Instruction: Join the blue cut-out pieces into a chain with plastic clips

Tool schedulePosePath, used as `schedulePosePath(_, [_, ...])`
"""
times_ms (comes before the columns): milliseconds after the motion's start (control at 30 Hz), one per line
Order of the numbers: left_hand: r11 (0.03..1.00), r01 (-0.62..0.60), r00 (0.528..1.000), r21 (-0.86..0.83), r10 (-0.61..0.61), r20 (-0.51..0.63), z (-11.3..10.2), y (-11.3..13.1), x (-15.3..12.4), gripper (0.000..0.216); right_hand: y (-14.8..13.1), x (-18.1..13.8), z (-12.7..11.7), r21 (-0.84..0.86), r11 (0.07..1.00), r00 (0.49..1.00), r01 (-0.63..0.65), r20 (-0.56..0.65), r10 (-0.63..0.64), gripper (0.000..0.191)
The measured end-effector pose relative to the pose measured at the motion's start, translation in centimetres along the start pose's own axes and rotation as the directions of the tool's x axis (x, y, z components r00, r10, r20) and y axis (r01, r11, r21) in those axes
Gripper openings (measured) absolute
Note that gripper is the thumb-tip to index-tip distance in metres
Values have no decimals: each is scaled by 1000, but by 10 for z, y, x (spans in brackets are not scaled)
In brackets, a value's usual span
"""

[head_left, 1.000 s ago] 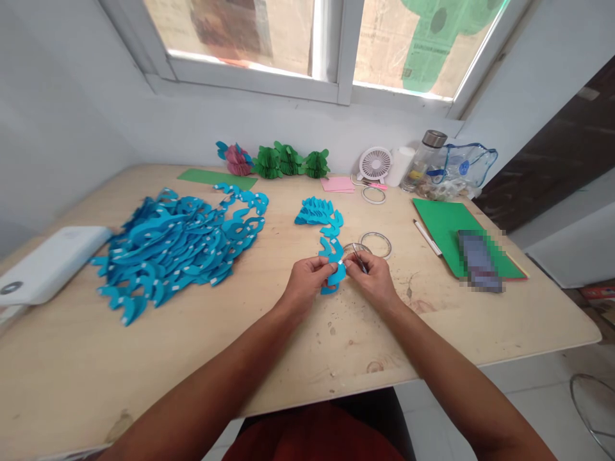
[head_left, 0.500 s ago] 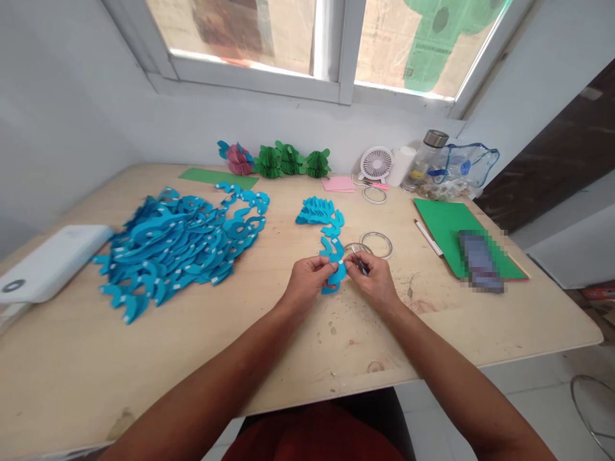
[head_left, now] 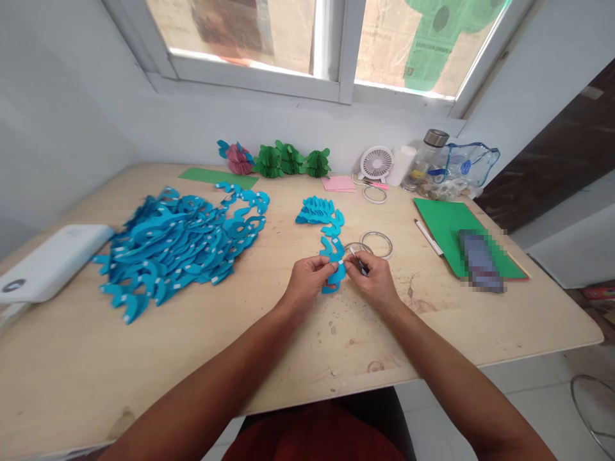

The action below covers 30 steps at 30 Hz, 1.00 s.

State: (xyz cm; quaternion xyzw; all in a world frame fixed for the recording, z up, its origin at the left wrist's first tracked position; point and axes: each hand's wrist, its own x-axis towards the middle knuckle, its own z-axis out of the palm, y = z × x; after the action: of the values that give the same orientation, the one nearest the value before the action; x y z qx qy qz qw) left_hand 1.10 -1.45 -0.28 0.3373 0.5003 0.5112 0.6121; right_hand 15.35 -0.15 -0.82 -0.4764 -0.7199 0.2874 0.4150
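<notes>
Over the middle of the table, my left hand (head_left: pixel 311 276) is closed on a curved blue paper cutout (head_left: pixel 338 276), pinching its edge between thumb and finger. My right hand (head_left: pixel 372 275) is closed too; its thumb and forefinger meet a small white tape square (head_left: pixel 341 262) on that cutout. Held in the same hand is a slim dark tool (head_left: pixel 361 264) with a pale tip, mostly hidden by the fingers, so its kind cannot be made out. Just beyond the hands, more blue cutouts (head_left: pixel 332 245) lead up to a fanned blue paper stack (head_left: pixel 316 210).
A big heap of blue cutouts with white squares (head_left: pixel 177 243) covers the left side, beside a white power bank (head_left: pixel 57 262). Tape rolls (head_left: pixel 377 245) lie beyond my right hand. Rightward are a pen (head_left: pixel 428 237), green sheets (head_left: pixel 439 224) and a phone (head_left: pixel 480 259). A small fan (head_left: pixel 377 164) stands behind.
Almost nothing differs. My right fingertips shift very slightly at the white square; my left hand and the blue cutouts stay in place.
</notes>
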Motion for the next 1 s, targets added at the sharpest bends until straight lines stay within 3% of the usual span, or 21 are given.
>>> schedulePosePath(400, [1000,9,1000,9,-9,12,0,0,0,22,1,0,-1,-91,987,991,133,-3,-134,10])
schedulePosePath(1000, [1000,3,1000,-4,-2,21,0,0,-1,19,4,0,-1,-115,982,989,148,12,-148,7])
